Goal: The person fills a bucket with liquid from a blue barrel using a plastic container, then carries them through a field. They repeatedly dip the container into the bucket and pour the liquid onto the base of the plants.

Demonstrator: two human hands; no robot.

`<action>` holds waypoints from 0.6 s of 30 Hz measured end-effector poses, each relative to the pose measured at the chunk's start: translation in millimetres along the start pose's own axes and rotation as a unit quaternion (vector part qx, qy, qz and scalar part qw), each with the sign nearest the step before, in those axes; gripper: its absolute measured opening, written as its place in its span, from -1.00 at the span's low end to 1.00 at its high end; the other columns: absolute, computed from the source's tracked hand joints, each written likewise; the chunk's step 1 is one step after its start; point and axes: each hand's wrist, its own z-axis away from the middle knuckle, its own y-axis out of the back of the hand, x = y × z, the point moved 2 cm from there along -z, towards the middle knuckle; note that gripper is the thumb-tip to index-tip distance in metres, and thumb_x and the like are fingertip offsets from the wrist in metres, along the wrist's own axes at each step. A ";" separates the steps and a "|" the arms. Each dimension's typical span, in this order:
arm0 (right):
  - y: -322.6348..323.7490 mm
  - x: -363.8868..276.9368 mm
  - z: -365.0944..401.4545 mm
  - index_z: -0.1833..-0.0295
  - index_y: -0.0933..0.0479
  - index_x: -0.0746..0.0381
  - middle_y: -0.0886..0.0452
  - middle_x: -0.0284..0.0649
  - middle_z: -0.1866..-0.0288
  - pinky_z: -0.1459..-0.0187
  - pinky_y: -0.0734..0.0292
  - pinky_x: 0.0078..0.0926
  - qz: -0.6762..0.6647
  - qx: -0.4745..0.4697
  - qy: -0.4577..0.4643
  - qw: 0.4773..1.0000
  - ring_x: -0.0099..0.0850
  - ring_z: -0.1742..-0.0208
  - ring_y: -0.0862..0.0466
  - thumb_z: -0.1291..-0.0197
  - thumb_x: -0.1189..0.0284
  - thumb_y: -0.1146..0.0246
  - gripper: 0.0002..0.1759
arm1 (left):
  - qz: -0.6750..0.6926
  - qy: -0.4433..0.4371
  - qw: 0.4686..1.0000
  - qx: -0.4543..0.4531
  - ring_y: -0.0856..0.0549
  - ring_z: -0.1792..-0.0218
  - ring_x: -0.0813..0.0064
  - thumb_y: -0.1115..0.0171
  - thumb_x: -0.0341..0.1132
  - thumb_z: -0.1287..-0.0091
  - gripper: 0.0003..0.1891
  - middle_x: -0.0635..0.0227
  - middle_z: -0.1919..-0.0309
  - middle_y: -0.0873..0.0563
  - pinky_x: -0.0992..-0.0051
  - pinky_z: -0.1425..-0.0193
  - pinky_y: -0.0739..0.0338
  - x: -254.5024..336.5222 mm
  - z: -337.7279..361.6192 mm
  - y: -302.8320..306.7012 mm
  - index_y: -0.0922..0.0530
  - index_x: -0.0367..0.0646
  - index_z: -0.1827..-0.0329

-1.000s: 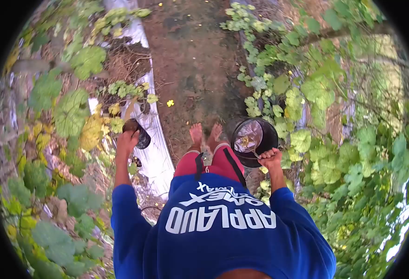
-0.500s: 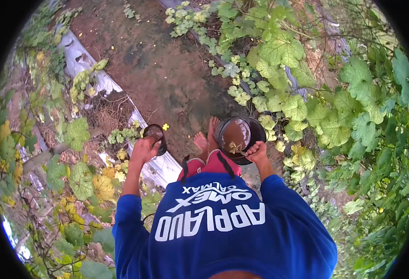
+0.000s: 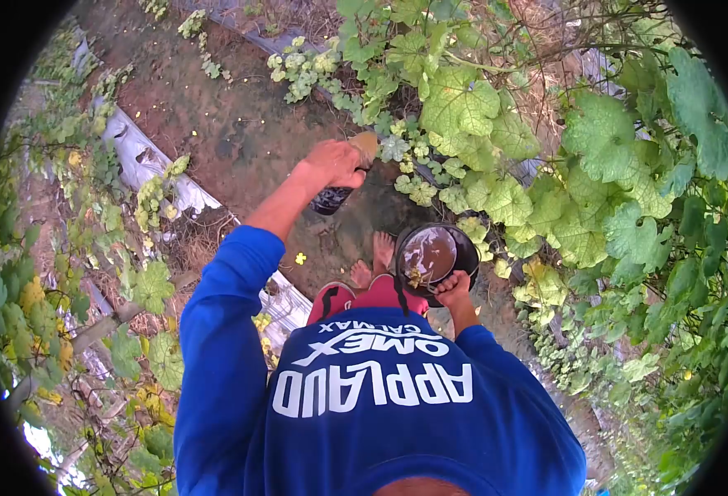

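My left hand [image 3: 335,164] is closed around a dark cup [image 3: 329,201], stretched out ahead over the soil path. The cup is tilted, and brown liquid [image 3: 366,146] shows at its far end, toward the low leaves. My fingers cover much of the cup. Close to my body, my right hand [image 3: 452,287] is closed at the near rim of a black bucket [image 3: 467,250], apparently on its handle, which is mostly hidden. Muddy brown liquid [image 3: 428,255] with pale foam fills part of the bucket, and small yellowish bits lie at its left side.
Leafy vines [image 3: 587,198] crowd the right side, with low leafy plants [image 3: 417,190] along the path. On the left run a silvery plastic sheet [image 3: 153,161] and more yellowing vines [image 3: 149,355]. My bare feet [image 3: 382,250] stand on the soil path [image 3: 240,124] beside the bucket.
My left hand has swung forward and right with the cup, from above the plastic sheet to near the low plants. The cup now tips with liquid at its end. My right hand stays at the bucket.
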 end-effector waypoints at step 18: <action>-55.7 0.5 -15.8 0.75 0.07 -0.05 0.07 -0.49 0.81 0.58 0.06 -0.43 0.021 0.036 -0.003 0.999 -0.48 0.74 0.03 0.00 0.27 0.01 -0.58 | 0.159 0.110 0.970 0.148 -0.63 0.27 -0.09 -0.10 -0.07 -0.29 -0.60 -0.05 0.38 -0.64 0.08 0.16 -0.50 -75.8 73.9 -1.1 -0.60 -0.32 0.35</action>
